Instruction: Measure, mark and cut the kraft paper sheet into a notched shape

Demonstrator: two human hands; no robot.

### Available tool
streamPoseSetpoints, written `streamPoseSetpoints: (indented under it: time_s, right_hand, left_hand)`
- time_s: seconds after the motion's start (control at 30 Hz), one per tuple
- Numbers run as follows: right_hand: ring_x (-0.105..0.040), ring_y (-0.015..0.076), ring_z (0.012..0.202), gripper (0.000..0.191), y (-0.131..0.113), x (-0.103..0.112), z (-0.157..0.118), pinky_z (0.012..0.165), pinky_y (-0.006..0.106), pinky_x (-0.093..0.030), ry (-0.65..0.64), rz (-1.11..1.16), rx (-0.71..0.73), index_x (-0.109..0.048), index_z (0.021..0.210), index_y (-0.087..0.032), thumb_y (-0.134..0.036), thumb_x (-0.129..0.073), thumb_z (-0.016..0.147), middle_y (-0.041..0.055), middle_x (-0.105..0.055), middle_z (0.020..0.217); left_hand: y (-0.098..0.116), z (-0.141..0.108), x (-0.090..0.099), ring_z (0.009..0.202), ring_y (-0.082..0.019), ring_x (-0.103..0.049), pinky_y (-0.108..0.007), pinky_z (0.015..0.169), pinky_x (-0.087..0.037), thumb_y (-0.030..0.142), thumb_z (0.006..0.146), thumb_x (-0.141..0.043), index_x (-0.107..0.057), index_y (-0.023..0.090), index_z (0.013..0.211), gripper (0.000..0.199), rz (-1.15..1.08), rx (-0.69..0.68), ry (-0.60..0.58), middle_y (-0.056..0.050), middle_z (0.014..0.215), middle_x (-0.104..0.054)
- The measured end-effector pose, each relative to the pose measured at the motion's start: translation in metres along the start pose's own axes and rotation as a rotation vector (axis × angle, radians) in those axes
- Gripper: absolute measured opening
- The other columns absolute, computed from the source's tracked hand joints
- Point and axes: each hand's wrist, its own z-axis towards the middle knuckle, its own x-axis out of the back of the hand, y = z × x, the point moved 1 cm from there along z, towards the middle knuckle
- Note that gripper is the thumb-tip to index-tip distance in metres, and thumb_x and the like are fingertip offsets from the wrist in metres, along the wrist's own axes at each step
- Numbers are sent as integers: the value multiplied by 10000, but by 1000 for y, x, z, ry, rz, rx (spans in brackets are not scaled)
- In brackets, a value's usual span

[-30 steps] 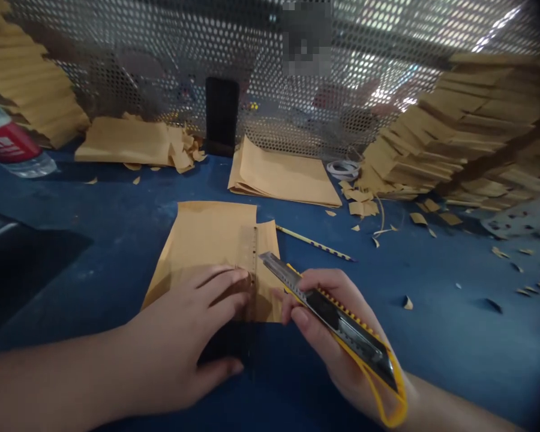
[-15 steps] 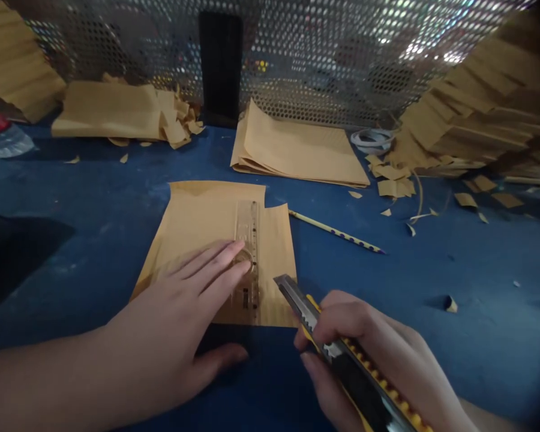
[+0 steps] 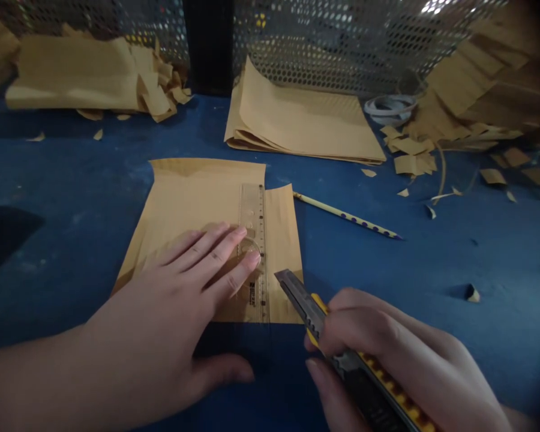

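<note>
My left hand [image 3: 175, 288] lies flat with its fingers stretched over a sheet of brown paper [image 3: 198, 192]. Its fingertips press on a clear plastic ruler [image 3: 251, 204], set upright in view near the sheet's right side, in line with a step in the top edge. My right hand [image 3: 396, 342] is wrapped round a yellow and black utility knife [image 3: 308, 300]. The blade is out, and its tip is over the paper strip right of the ruler; I cannot tell whether it touches.
A pale spotted pencil [image 3: 348, 218] lies right of the sheet. Behind are folded brown paper [image 3: 306, 123], a white tape roll [image 3: 391, 109], paper bundles [image 3: 81, 72] and a dark upright phone-like slab [image 3: 209, 48] against perforated metal [image 3: 324, 54]. Scraps [image 3: 414, 156] litter the blue table [image 3: 72, 180].
The ruler and my left fingers have shifted slightly right on the paper, bringing the ruler's edge to the step. The knife has stayed near the same spot. My view has tilted down.
</note>
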Motion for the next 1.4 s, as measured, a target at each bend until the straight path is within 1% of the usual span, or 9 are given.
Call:
streamPoseSetpoints:
  time_s: [0.1, 0.2, 0.37, 0.47, 0.6, 0.73, 0.9, 1.07, 1.4]
  right_hand:
    - [-477, 53, 533, 219, 0, 0, -1, 489, 168, -442, 6, -1, -9, -525, 872, -207, -43, -601, 748, -44, -501, 721]
    - [-479, 53, 527, 219, 0, -1, 0, 486, 170, -446, 10, -9, -23, -521, 872, -212, -52, -600, 746, -47, -502, 717]
    - [-471, 46, 519, 202, -1, -1, 2, 491, 162, -456, -5, 0, -25, -512, 876, -214, -69, -597, 764, -51, -497, 718]
    - [-472, 40, 517, 199, -1, 0, 1, 481, 154, -449, 10, -19, -36, -509, 865, -214, -62, -593, 769, -51, -499, 717]
    - [-480, 40, 520, 208, -1, -1, 2, 477, 151, -448, -7, -10, -38, -508, 860, -217, -67, -611, 758, -52, -497, 714]
    - [-466, 47, 505, 213, -1, -2, 1, 467, 165, -444, 21, -24, -55, -504, 846, -219, -62, -599, 738, -49, -484, 699]
    - [-491, 55, 516, 200, -1, 0, 0, 495, 162, -474, -1, -19, -43, -511, 843, -223, -72, -610, 757, -44, -502, 702]
    - [-492, 50, 522, 220, -1, 1, 2, 502, 157, -463, 7, -11, -41, -515, 845, -217, -57, -616, 732, -47, -507, 704]
    - [-473, 53, 500, 214, -1, 2, -1, 470, 162, -456, 17, -56, -45, -516, 845, -223, -63, -612, 742, -44, -485, 695]
  left_hand:
    - [0, 0, -1, 1515, -341, -198, -538, 1196, -275, 840, 781, -482, -306, 250, 1542, 979, -12, 32, -8, -123, 1646, -158]
    - [3, 1, 4, 1523, -302, -185, -490, 1227, -236, 820, 768, -529, -319, 241, 1537, 986, 3, 69, -50, -108, 1644, -170]
    - [8, 4, 10, 1525, -278, -188, -453, 1239, -227, 777, 769, -565, -315, 250, 1538, 965, 14, 102, -89, -78, 1647, -166]
    - [5, 3, 8, 1523, -282, -194, -457, 1241, -217, 776, 772, -568, -314, 252, 1538, 963, -4, 102, -83, -76, 1648, -163]
    - [2, 2, 4, 1511, -325, -223, -509, 1225, -235, 787, 783, -550, -311, 250, 1540, 959, -63, 63, -42, -91, 1647, -173]
    - [0, 2, 2, 1512, -336, -214, -525, 1225, -232, 787, 784, -550, -312, 246, 1541, 960, -71, 66, -51, -100, 1649, -163]
    - [-1, 2, 3, 1506, -355, -223, -545, 1215, -244, 802, 803, -508, -293, 236, 1548, 960, -74, 26, -44, -109, 1650, -159]
    - [2, 4, 5, 1512, -346, -209, -518, 1233, -218, 785, 775, -571, -322, 220, 1538, 981, -59, 75, -77, -103, 1652, -149]
    - [-1, 2, 1, 1513, -350, -202, -557, 1211, -242, 814, 796, -504, -306, 226, 1544, 973, -53, 24, -44, -119, 1650, -157]
